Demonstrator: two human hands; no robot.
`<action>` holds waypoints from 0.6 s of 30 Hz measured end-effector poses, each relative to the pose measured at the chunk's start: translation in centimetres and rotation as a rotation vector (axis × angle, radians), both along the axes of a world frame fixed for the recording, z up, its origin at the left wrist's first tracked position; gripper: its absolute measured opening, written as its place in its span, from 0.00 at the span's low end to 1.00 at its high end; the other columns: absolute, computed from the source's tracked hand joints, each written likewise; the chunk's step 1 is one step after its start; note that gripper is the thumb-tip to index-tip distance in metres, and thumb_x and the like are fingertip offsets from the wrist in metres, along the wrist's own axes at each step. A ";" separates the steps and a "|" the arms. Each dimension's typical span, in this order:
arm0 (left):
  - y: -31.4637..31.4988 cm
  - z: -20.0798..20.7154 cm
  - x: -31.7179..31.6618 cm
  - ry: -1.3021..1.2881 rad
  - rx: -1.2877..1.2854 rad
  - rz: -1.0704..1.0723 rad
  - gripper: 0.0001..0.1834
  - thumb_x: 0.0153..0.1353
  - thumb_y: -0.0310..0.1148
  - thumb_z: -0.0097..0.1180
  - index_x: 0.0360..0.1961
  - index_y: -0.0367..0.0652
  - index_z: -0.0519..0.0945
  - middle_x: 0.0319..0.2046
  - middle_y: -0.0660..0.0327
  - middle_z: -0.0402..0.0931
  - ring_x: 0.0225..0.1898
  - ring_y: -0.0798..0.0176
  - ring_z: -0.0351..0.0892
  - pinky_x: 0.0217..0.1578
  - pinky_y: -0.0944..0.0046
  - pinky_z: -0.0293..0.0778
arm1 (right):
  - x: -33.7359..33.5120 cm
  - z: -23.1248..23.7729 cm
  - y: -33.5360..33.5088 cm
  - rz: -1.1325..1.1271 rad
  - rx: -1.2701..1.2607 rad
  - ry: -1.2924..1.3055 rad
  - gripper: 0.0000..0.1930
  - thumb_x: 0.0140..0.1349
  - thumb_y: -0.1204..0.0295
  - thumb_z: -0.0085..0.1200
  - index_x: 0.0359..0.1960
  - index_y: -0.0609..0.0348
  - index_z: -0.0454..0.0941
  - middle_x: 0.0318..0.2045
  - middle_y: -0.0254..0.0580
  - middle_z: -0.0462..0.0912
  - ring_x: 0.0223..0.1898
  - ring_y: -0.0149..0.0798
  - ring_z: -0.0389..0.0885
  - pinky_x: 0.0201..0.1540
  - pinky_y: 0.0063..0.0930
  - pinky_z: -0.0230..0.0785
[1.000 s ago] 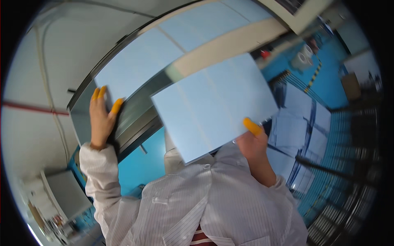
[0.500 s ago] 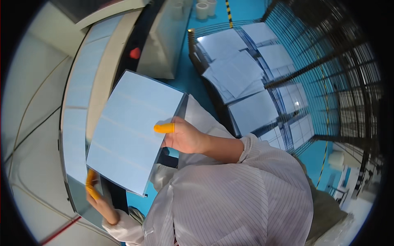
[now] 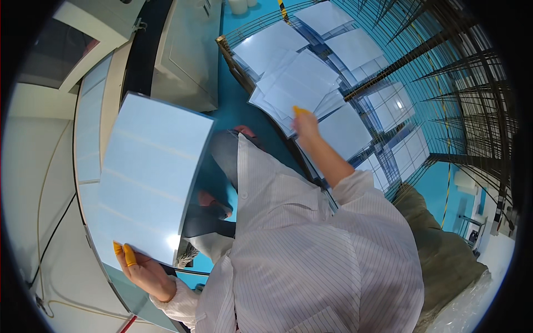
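A large pale blue-white rectangular panel (image 3: 150, 172) with faint lighter bands slants over the bench at my left. At its near lower corner, my left hand (image 3: 145, 273) is closed on the edge; yellow finger cots cover two fingertips, and other fingers are partly hidden under the panel. My right hand (image 3: 306, 129), also with a yellow cot, reaches over loose, fanned pale sheets (image 3: 297, 83) in the wire cage. Motion blurs this hand, so whether it grips a sheet is unclear.
Several more sheet stacks (image 3: 355, 47) with blue dividers fill the wire cage (image 3: 222, 44) at right. A long bench (image 3: 91, 130) with pale panels runs along the left, beside a beige cabinet (image 3: 186, 55). White rolls (image 3: 237, 5) stand on the blue floor beyond.
My right hand has let go of the panel and moved right to the sheets in the cage. The panel has shifted left, and my left hand now holds its lower corner.
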State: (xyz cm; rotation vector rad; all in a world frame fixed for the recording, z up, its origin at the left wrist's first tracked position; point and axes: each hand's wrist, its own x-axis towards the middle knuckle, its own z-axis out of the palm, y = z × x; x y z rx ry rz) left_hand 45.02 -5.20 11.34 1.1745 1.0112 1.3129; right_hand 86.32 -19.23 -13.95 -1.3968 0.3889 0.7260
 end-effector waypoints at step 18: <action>-0.2 3.9 -14.5 0.219 0.130 0.397 0.23 0.62 0.33 0.39 0.56 0.29 0.62 0.55 0.51 0.63 0.58 0.61 0.60 0.60 0.65 0.53 | 15.7 -0.2 -0.1 0.463 -1.315 -0.419 0.47 0.32 0.39 0.63 0.46 0.69 0.72 0.48 0.54 0.73 0.50 0.52 0.72 0.51 0.36 0.66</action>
